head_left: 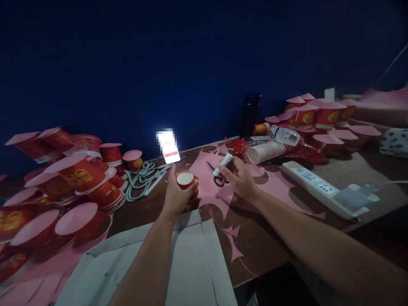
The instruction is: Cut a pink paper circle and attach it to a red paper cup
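My left hand [178,193] is wrapped round a red paper cup [185,179], its pale round end facing up. In my right hand [238,175] is a white glue stick [223,165], tilted and held between thumb and fingers to the right of the cup. Scissors with black handles [219,182] lie below the glue stick, on a sheet of pink paper [204,170] with curved cut-outs. Pink paper scraps [235,250] are scattered nearer to me on the brown table.
Red cups topped with pink paper discs [84,174] are piled at the left, and more cups [307,117] at the right. A lit phone [170,148], a coiled cable [140,182], nested cups [264,151], a black bottle [251,114] and a power strip [314,185] surround the work area.
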